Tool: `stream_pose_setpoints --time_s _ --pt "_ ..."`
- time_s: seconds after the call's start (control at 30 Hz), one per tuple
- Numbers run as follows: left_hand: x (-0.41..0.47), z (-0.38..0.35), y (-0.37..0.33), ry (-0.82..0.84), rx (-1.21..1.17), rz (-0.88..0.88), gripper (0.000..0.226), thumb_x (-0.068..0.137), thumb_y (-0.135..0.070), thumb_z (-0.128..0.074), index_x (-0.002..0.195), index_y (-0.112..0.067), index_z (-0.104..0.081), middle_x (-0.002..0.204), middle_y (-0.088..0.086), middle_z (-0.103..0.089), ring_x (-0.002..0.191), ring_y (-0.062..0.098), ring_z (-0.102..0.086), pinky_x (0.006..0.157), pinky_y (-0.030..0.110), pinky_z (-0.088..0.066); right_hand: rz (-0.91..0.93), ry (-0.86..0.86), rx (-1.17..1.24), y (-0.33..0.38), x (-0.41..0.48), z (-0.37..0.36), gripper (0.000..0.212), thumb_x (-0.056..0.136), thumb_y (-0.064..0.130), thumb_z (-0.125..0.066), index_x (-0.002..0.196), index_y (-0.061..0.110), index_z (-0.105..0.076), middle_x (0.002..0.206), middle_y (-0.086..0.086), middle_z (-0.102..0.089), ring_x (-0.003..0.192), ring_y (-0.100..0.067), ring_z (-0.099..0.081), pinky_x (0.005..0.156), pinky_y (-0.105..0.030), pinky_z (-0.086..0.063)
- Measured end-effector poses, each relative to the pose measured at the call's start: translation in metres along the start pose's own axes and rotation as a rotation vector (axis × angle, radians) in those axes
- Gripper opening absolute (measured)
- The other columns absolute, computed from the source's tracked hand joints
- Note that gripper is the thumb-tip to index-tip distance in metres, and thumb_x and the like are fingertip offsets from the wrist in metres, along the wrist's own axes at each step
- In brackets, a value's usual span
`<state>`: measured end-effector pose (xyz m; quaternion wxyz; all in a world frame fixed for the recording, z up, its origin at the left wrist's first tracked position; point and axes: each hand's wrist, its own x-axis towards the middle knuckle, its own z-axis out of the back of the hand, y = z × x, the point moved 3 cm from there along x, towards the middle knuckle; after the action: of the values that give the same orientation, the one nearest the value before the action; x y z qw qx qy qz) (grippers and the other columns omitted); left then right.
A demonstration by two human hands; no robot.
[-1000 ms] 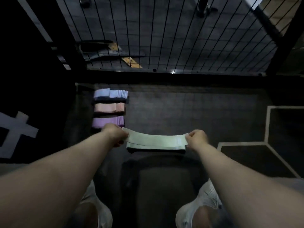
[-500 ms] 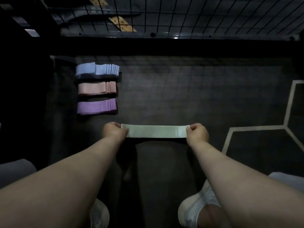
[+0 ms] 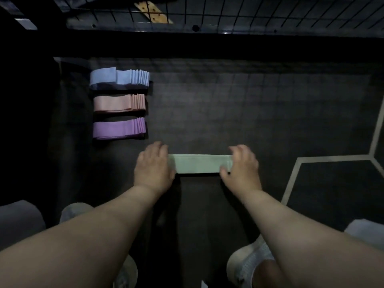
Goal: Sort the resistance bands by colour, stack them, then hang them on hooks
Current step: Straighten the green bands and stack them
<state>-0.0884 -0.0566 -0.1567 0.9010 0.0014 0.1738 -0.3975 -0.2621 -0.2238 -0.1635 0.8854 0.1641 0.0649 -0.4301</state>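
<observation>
Since the green bands lie limp on the floor, near-right of the purple stack, lift by both ends: your right hand pinches one with curled fingers; your left hand covers the other, grip hidden.

3 stacks of resistance bands lie in a column by the left edge of the mat, close to its far-left corner: the far stack, the middle stack just before it, and the near stack before that, each apart from the next. The front stack lies crosswise, to the right of the near stack and closer to the person. The left hand covers its left end and the right hand its right end. A wire grid stands beyond the mat's far edge.
</observation>
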Motion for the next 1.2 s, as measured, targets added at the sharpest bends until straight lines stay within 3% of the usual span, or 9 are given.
stream_pose_setpoints --time_s 0.1,0.17,0.4,0.57,0.77,1.0,1.07,1.13,1.2 --pt "0.005 -0.011 -0.016 0.23 0.18 -0.264 0.096 0.083 -0.05 -0.065 0.155 -0.016 -0.013 0.16 0.005 -0.018 0.148 0.026 -0.015 0.121 0.039 -0.009 0.267 0.321 -0.117 0.015 0.003 -0.014 0.094 0.079 0.042 -0.075 0.154 0.016 -0.025 0.156 -0.004 -0.025 0.146 -0.025 -0.02 0.12 -0.036 -0.015" --pt "0.01 -0.014 -0.023 0.275 0.246 -0.299 0.089 0.089 -0.042 -0.06 0.156 -0.015 -0.009 0.159 0.007 -0.019 0.147 0.028 -0.018 0.12 0.04 -0.01 0.286 0.381 -0.169 0.019 0.008 -0.019 0.1 0.08 0.037 -0.077 0.156 0.018 -0.016 0.159 -0.002 -0.019 0.148 -0.023 -0.014 0.122 -0.034 -0.01" --pt "0.028 -0.02 -0.021 0.231 0.266 -0.254 0.053 0.096 -0.018 -0.046 0.146 -0.013 -0.03 0.136 0.01 -0.042 0.125 0.03 -0.043 0.106 0.04 -0.034 0.258 0.401 -0.234 0.02 0.028 -0.019 0.084 0.082 0.032 -0.074 0.151 0.024 -0.028 0.147 -0.001 -0.032 0.136 -0.024 -0.031 0.114 -0.035 -0.021" --pt "0.033 -0.024 -0.014 0.237 0.256 -0.284 0.05 0.091 -0.023 -0.053 0.139 -0.015 -0.038 0.132 0.007 -0.044 0.121 0.028 -0.045 0.103 0.039 -0.034 0.311 0.377 -0.292 0.02 0.034 -0.02 0.062 0.088 0.031 -0.064 0.143 0.027 -0.036 0.14 -0.002 -0.039 0.13 -0.025 -0.037 0.107 -0.039 -0.025" --pt "0.031 -0.023 -0.014 0.262 0.257 -0.28 0.062 0.089 -0.037 -0.058 0.141 -0.014 -0.032 0.134 0.008 -0.042 0.123 0.029 -0.044 0.103 0.042 -0.033 0.322 0.387 -0.285 0.02 0.032 -0.022 0.064 0.087 0.032 -0.065 0.144 0.025 -0.035 0.139 -0.002 -0.038 0.129 -0.026 -0.037 0.108 -0.039 -0.026" --pt "0.033 -0.022 -0.018 0.25 0.302 -0.298 0.05 0.091 -0.022 -0.052 0.138 -0.013 -0.035 0.132 0.008 -0.042 0.121 0.029 -0.044 0.099 0.042 -0.035 0.371 0.382 -0.329 0.018 0.036 -0.024 0.063 0.089 0.03 -0.064 0.143 0.022 -0.034 0.139 -0.003 -0.038 0.129 -0.027 -0.037 0.107 -0.041 -0.029" --pt "0.033 -0.023 -0.016 0.243 0.292 -0.3 0.054 0.092 -0.027 -0.054 0.141 -0.013 -0.034 0.134 0.007 -0.042 0.123 0.029 -0.043 0.104 0.045 -0.032 0.389 0.374 -0.325 0.017 0.035 -0.023 0.069 0.088 0.033 -0.066 0.146 0.022 -0.031 0.142 -0.003 -0.037 0.132 -0.026 -0.036 0.112 -0.041 -0.023" --pt "0.031 -0.023 -0.013 0.251 0.288 -0.297 0.074 0.088 -0.047 -0.059 0.147 -0.014 -0.027 0.14 0.007 -0.039 0.131 0.029 -0.037 0.114 0.049 -0.022 0.4 0.341 -0.322 0.012 0.029 -0.022 0.082 0.083 0.043 -0.069 0.15 0.02 -0.029 0.147 -0.005 -0.035 0.138 -0.027 -0.031 0.118 -0.042 -0.012" --pt "0.026 -0.02 -0.009 0.247 0.258 -0.269 0.092 0.084 -0.065 -0.052 0.153 -0.015 -0.017 0.151 0.009 -0.028 0.142 0.029 -0.024 0.12 0.052 -0.007 0.33 0.194 -0.201 0.005 0.02 -0.019 0.077 0.081 0.05 -0.066 0.145 0.015 -0.04 0.145 -0.009 -0.038 0.138 -0.029 -0.032 0.117 -0.046 -0.015"
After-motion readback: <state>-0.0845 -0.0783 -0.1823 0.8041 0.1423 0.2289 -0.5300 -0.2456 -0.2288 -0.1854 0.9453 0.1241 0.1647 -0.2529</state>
